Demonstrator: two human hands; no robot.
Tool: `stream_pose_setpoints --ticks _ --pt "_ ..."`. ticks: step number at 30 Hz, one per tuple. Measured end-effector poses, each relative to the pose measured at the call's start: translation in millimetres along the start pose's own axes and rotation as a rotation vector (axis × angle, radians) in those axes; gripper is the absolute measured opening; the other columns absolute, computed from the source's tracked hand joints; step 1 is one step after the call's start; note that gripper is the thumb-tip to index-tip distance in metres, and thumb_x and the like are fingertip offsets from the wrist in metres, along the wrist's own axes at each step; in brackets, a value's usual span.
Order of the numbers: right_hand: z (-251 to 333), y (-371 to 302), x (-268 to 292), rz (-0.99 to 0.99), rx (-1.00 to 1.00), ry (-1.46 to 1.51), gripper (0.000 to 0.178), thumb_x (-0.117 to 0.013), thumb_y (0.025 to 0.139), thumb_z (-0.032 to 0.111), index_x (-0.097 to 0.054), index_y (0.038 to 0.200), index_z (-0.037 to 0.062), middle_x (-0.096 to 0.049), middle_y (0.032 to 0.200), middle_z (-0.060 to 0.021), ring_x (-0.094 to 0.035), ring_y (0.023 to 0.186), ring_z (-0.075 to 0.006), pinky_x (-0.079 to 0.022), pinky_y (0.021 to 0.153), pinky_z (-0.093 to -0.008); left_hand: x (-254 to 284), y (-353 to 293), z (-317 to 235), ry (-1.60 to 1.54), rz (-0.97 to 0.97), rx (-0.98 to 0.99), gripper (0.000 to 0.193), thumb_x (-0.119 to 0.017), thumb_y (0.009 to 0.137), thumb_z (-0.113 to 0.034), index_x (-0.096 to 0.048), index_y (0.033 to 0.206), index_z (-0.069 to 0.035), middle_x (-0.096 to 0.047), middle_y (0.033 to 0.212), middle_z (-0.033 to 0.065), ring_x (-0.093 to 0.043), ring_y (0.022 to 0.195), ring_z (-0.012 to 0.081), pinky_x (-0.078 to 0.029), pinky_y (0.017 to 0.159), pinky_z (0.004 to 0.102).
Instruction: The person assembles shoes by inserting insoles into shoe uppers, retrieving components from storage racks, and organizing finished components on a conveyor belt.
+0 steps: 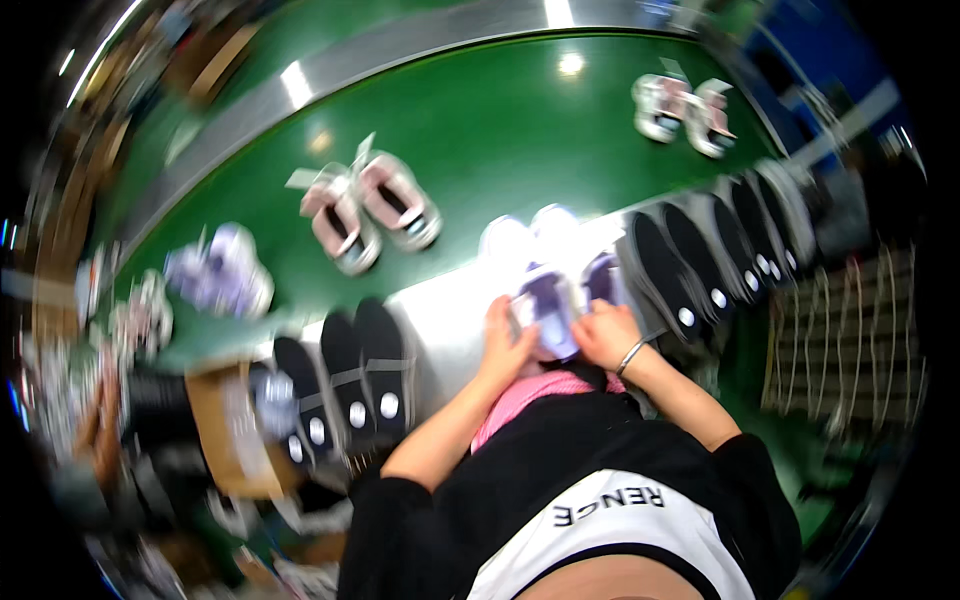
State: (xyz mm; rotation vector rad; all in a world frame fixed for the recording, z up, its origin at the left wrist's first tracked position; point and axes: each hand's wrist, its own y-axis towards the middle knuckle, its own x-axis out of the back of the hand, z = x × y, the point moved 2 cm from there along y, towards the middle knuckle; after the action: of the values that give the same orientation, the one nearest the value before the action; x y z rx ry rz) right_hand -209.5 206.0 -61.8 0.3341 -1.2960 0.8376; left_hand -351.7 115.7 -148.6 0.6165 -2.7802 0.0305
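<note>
My left hand [505, 342] and my right hand [605, 335] both grip a small white and purple shoe [548, 305] at the near edge of the grey work ledge [440, 320]. A second shoe of the same kind [600, 275] lies just beyond my right hand, with white toe caps [530, 232] pointing away. A thin bracelet [630, 355] circles my right wrist.
A green conveyor belt [500, 120] carries a pink pair of shoes [370, 210], a pale purple pair [220, 275] at left and another pair [685, 110] at far right. Rows of black shoe parts stand at left [350, 385] and right [720, 250]. A cardboard box [225, 430] sits lower left.
</note>
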Motion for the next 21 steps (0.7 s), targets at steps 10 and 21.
stream_pose_setpoints --ticks 10,21 --pt "-53.6 -121.8 4.6 -0.327 -0.297 0.177 0.021 -0.046 0.076 0.026 -0.058 0.073 0.0083 -0.056 0.08 -0.007 -0.055 0.077 -0.0243 -0.039 0.067 -0.0371 -3.8 -10.5 17.1 0.05 0.123 -0.103 0.038 -0.044 0.078 -0.006 -0.034 0.113 0.005 -0.042 0.105 0.0171 -0.044 0.095 0.0252 -0.036 0.083 0.0324" --pt "-58.8 -357.7 -47.3 -0.354 -0.945 0.343 0.021 -0.045 0.076 0.028 -0.058 0.078 0.0113 -0.056 0.084 -0.0084 -0.054 0.082 -0.0261 -0.04 0.069 -0.0427 -96.6 -67.3 -56.6 -0.014 0.443 -0.291 0.038 -0.046 0.08 -0.009 -0.035 0.115 0.003 -0.044 0.105 0.0147 -0.046 0.093 0.0232 -0.038 0.079 0.0295"
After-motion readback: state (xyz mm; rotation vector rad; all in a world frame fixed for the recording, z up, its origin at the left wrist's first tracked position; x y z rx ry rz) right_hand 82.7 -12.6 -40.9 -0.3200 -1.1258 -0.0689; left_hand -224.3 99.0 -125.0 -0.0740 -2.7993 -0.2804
